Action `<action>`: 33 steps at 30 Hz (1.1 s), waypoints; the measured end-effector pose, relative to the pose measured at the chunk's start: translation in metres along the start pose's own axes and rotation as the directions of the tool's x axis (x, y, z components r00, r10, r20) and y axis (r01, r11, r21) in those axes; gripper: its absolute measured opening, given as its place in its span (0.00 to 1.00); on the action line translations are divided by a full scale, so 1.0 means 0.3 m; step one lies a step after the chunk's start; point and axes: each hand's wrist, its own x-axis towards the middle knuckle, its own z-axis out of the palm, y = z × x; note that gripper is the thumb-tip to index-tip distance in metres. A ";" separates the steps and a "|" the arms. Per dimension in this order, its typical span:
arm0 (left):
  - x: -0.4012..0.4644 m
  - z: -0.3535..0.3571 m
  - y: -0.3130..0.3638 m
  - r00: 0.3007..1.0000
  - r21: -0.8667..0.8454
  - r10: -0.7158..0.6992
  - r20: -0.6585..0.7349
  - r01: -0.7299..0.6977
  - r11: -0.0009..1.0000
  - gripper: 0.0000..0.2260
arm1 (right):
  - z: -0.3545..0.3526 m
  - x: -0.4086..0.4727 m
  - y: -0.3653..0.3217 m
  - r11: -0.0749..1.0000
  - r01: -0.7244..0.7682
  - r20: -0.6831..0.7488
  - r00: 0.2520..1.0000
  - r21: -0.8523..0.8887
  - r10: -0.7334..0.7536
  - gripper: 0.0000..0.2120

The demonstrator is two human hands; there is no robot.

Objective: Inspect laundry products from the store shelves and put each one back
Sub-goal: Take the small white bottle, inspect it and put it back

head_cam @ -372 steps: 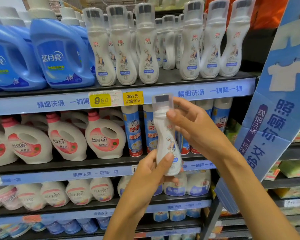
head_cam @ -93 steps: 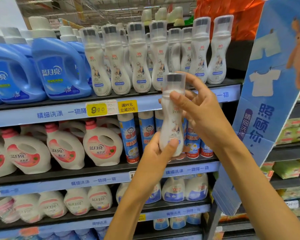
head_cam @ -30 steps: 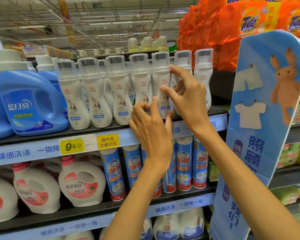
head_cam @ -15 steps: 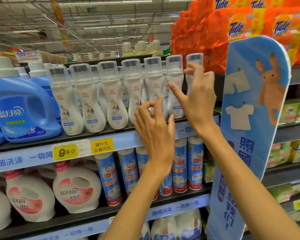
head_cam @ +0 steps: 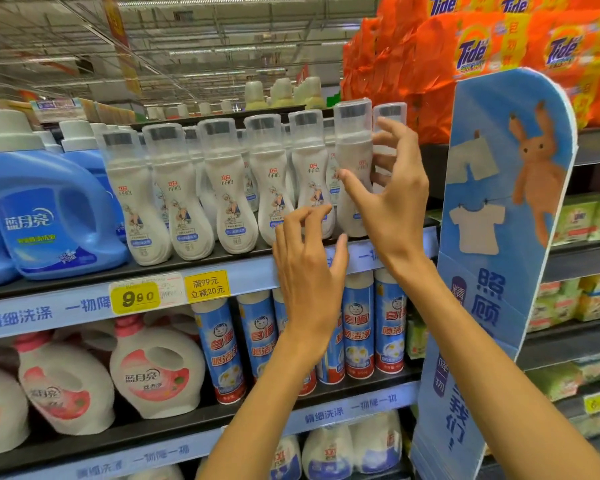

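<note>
The bottle (head_cam: 353,188) stands upright near the right end of the top shelf (head_cam: 84,299) (in the white row); right hand (head_cam: 392,195) spread loosely just beside it, left hand (head_cam: 309,268) open at the shelf's front edge, fingers relaxed

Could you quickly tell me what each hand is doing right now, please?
Left hand: open, holding nothing.
Right hand: open, fingers spread beside the white bottle, not gripping it.
</note>
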 end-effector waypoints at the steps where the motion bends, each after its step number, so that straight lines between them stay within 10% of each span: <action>1: -0.011 -0.015 0.006 0.999 -0.049 -0.006 0.051 0.008 0.999 0.19 | -0.017 -0.006 -0.016 0.999 -0.010 0.015 1.000 0.039 0.010 0.29; 8: -0.123 -0.139 0.063 0.870 -0.547 -0.231 0.435 0.459 0.700 0.17 | -0.121 -0.101 -0.110 0.920 -0.270 0.252 0.947 0.285 0.200 0.27; 15: -0.274 -0.222 0.018 0.659 -0.538 -0.190 0.727 0.719 0.440 0.20 | -0.155 -0.190 -0.077 0.554 -0.734 0.604 0.660 0.393 0.447 0.17; 22: -0.310 -0.259 -0.005 0.581 -0.518 -0.308 0.754 0.813 0.266 0.23 | -0.140 -0.252 -0.078 0.517 -0.736 0.633 0.660 0.437 0.404 0.20; 26: -0.318 -0.277 0.012 0.513 -0.535 -0.223 0.829 0.843 -0.052 0.31 | -0.131 -0.262 -0.093 0.268 -0.839 0.776 0.541 0.473 0.325 0.19; 29: -0.331 -0.279 0.008 0.542 -0.559 -0.248 0.803 0.829 0.001 0.28 | -0.130 -0.263 -0.096 0.250 -0.839 0.786 0.542 0.484 0.297 0.23; 33: -0.345 -0.283 0.007 0.613 -0.499 -0.334 0.716 0.784 0.370 0.24 | -0.124 -0.263 -0.111 0.317 -0.798 0.733 0.598 0.512 0.323 0.26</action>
